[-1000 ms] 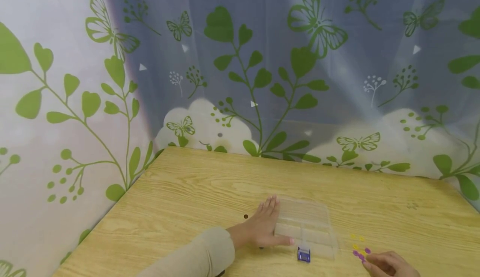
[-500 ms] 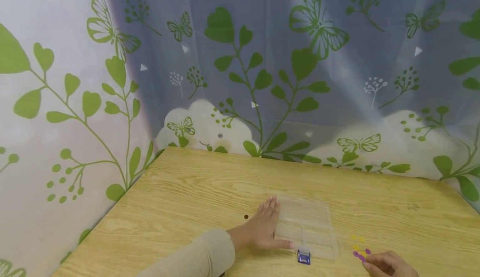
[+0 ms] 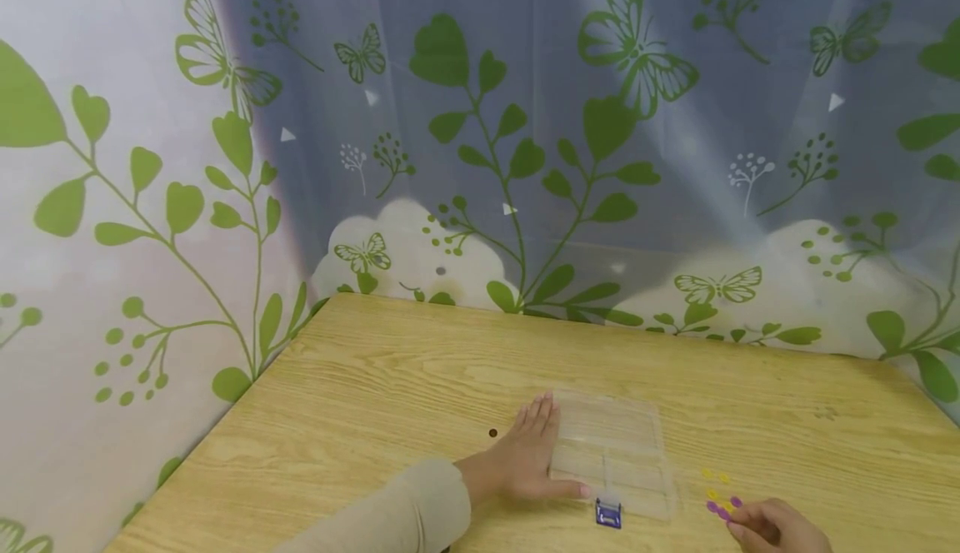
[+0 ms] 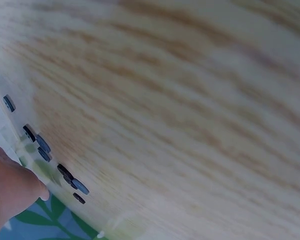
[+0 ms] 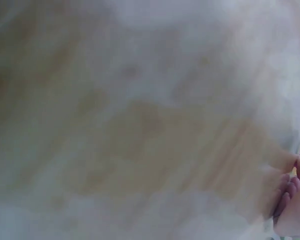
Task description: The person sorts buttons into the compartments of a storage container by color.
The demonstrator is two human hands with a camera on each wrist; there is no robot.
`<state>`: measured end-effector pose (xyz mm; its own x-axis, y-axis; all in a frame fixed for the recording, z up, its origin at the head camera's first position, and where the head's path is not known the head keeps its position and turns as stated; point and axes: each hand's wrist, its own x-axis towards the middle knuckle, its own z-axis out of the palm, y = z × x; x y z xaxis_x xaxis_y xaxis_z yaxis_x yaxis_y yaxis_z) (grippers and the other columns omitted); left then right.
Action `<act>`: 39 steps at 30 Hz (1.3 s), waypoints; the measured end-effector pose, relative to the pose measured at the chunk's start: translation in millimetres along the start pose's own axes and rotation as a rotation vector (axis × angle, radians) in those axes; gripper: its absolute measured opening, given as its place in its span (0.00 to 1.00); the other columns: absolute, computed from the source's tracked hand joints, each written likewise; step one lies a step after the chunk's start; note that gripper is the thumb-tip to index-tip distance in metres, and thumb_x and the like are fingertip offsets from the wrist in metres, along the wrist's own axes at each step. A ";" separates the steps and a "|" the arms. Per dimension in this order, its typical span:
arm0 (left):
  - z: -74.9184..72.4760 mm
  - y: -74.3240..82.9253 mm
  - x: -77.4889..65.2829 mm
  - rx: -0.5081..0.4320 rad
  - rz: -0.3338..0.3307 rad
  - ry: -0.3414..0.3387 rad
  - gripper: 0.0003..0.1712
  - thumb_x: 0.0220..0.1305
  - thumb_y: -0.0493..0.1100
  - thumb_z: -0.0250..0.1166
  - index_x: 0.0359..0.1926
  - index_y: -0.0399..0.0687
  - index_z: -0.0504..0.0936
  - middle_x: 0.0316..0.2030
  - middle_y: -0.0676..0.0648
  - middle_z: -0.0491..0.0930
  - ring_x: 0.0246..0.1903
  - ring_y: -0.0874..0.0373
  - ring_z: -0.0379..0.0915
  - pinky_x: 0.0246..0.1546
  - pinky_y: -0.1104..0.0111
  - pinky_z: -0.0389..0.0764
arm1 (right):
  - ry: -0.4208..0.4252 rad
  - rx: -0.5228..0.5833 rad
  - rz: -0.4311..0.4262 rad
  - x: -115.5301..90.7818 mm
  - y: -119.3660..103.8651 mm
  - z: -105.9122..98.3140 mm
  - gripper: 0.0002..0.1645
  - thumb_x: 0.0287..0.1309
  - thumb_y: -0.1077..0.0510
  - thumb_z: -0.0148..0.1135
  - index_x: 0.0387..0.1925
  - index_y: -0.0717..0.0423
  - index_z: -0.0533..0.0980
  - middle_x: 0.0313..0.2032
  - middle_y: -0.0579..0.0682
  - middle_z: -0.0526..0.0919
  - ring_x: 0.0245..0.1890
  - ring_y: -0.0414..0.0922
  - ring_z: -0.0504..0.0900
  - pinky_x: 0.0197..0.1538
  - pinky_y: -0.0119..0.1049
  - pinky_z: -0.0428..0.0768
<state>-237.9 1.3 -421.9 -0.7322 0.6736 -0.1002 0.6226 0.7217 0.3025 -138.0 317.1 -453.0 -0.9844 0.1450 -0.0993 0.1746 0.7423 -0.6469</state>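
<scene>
Most dark buttons (image 4: pixel 44 154) near the left hand (image 4: pixel 12 187) show only from its wrist.

Smooth plastic box (image 3: pixel 611 425), wood-grained table (image 3: pixel 397 361)

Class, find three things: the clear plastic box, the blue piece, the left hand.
Clear plastic box (image 3: pixel 609 422): head view, its far section.
Blue piece (image 3: pixel 608 514): head view, its middle.
Left hand (image 3: pixel 527 460): head view, its back.

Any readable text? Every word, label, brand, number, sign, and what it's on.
None legible in any view.
Blue piece at the near edge of the clear tray: pale marking, too small to read.
Faint marks on the table, far right: too faint to make out.
Backdrop: printed butterflies, plants and triangles, no lettering visible.
</scene>
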 end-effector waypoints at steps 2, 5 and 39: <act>-0.7 0.5 -0.8 -0.004 -0.003 -0.003 0.61 0.56 0.75 0.48 0.71 0.35 0.36 0.72 0.36 0.30 0.72 0.46 0.27 0.72 0.58 0.38 | -0.025 -0.020 -0.030 1.8 0.2 -0.8 0.08 0.56 0.62 0.60 0.34 0.65 0.77 0.26 0.47 0.76 0.20 0.32 0.71 0.25 0.25 0.74; -1.4 1.7 -2.0 -0.004 -0.009 -0.003 0.62 0.56 0.76 0.48 0.71 0.36 0.36 0.72 0.37 0.30 0.72 0.46 0.27 0.72 0.58 0.38 | -0.020 -0.042 -0.024 3.0 -2.6 -0.7 0.07 0.56 0.62 0.61 0.34 0.65 0.76 0.25 0.47 0.75 0.20 0.31 0.70 0.26 0.24 0.73; -5.5 5.0 -5.9 0.012 -0.010 -0.013 0.62 0.55 0.76 0.47 0.71 0.36 0.37 0.72 0.36 0.30 0.72 0.45 0.27 0.72 0.57 0.39 | 0.022 -0.070 0.051 7.5 -16.7 -22.3 0.23 0.60 0.47 0.58 0.37 0.65 0.79 0.33 0.51 0.85 0.31 0.38 0.79 0.32 0.28 0.76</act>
<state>-232.0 0.0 -414.6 -0.7350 0.6681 -0.1160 0.6183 0.7306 0.2896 -147.9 320.3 -426.0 -0.9737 0.1977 -0.1133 0.2261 0.7773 -0.5871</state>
